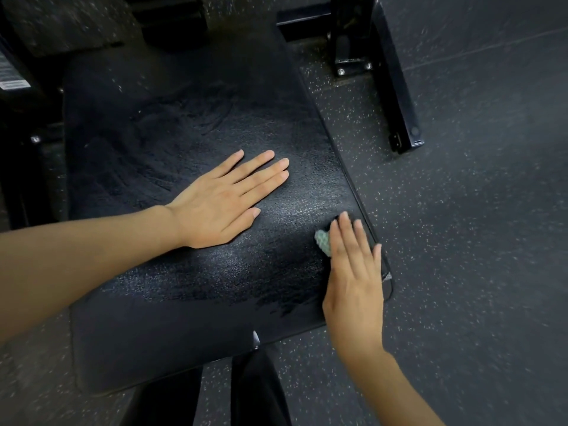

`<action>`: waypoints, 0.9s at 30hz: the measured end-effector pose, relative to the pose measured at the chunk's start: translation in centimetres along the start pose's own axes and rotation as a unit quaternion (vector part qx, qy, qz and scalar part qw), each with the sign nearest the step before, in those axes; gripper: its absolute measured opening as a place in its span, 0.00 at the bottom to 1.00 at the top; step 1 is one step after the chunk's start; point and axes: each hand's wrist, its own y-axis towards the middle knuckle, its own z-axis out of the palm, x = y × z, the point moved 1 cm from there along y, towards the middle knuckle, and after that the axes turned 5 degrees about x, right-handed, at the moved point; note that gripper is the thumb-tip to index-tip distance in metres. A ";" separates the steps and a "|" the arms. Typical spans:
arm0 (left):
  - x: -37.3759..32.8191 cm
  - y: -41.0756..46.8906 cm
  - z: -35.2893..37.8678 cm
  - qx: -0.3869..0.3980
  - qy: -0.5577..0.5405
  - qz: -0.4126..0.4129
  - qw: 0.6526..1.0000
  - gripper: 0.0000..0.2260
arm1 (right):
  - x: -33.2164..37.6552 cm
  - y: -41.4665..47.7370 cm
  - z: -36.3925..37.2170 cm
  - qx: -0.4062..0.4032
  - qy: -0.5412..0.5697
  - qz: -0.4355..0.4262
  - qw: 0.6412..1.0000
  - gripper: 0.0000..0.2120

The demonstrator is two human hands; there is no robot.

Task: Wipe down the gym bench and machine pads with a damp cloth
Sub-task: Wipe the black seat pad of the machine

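A black padded gym bench (172,142) fills the middle of the view, its surface streaked with wet marks. My left hand (224,199) lies flat on the pad with fingers straight and spread. My right hand (353,272) presses a pale green cloth (322,242) onto the pad near its right edge, fingers straight over it. Most of the cloth is hidden under that hand; only a small corner shows at the thumb side.
Black steel frame legs (396,87) of a machine stand on the speckled rubber floor (476,241) to the right rear. More dark machine parts (18,124) sit at the left. My dark trouser legs (246,392) show below the bench's near edge.
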 end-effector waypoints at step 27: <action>-1.1 1.1 -0.1 0.012 -0.041 -0.037 0.998 0.28 | -2.6 4.5 -1.4 0.040 0.003 -0.050 0.998 0.31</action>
